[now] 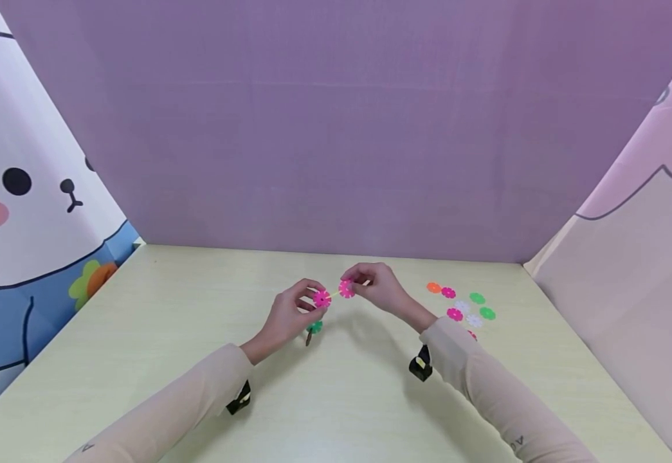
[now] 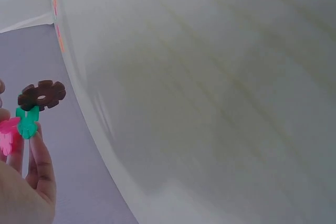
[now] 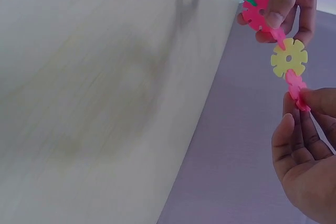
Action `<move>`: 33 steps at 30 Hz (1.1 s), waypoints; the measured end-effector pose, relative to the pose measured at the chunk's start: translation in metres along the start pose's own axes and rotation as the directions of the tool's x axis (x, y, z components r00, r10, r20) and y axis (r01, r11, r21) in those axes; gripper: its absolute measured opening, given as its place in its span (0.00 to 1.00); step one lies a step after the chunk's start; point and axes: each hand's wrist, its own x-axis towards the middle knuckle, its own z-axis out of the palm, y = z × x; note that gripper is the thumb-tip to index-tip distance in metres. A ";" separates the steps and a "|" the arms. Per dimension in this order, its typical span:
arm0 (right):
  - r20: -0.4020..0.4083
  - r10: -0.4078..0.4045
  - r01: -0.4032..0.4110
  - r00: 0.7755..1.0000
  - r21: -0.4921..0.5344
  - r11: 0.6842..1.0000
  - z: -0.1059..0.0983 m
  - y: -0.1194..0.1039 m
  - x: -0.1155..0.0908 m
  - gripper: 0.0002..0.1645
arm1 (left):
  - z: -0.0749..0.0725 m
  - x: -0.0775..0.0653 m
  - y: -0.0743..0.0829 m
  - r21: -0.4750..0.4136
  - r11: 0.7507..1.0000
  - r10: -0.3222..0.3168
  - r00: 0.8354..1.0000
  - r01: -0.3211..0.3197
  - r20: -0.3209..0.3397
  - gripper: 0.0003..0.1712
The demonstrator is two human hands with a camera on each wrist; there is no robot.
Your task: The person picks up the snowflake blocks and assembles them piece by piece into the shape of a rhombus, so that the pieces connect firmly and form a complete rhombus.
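Several notched plastic discs, slotted edge to edge, form a chain held up between both hands. My left hand (image 1: 292,312) pinches a pink disc (image 3: 255,11) with thumb and fingers. Below that hand hang a green disc (image 2: 28,123) and a dark brown disc (image 2: 42,95) at the chain's end. My right hand (image 1: 377,288) pinches a pink disc (image 1: 345,289) at the opposite end. Between the hands, a pale yellow disc (image 3: 289,57) faces the right wrist view, joined on both sides to pink pieces. In the head view it shows only as a thin edge.
On the table (image 1: 156,321), right of the hands, lie loose discs: an orange disc (image 1: 433,287), green ones (image 1: 488,313), white ones (image 1: 474,320) and pink ones (image 1: 454,314). The right sleeve (image 1: 457,347) partly covers one pink disc. A purple cloth (image 1: 336,128) rises behind the table.
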 end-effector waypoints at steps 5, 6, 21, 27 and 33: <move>-0.005 -0.004 0.004 1.000 -0.001 1.000 0.002 0.007 0.003 0.10 | 0.001 -0.001 0.000 -0.029 1.000 -0.002 1.000 0.002 -0.006 0.17; -0.008 -0.004 0.004 1.000 -0.002 1.000 0.002 0.012 0.005 0.10 | 0.001 -0.001 0.000 -0.041 0.999 -0.010 1.000 0.010 -0.006 0.17; -0.049 -0.043 0.042 0.998 -0.018 0.999 0.008 0.040 0.015 0.10 | 0.005 0.004 0.000 -0.175 0.980 -0.107 0.993 0.098 -0.047 0.13; -0.048 -0.048 0.046 0.998 -0.045 0.998 0.009 0.039 0.017 0.09 | 0.003 0.003 0.002 -0.178 0.977 -0.121 0.992 0.115 -0.029 0.11; -0.028 -0.069 0.068 0.997 -0.047 0.997 0.009 0.037 0.016 0.08 | 0.000 0.003 0.002 -0.193 0.970 -0.148 0.989 0.145 0.002 0.11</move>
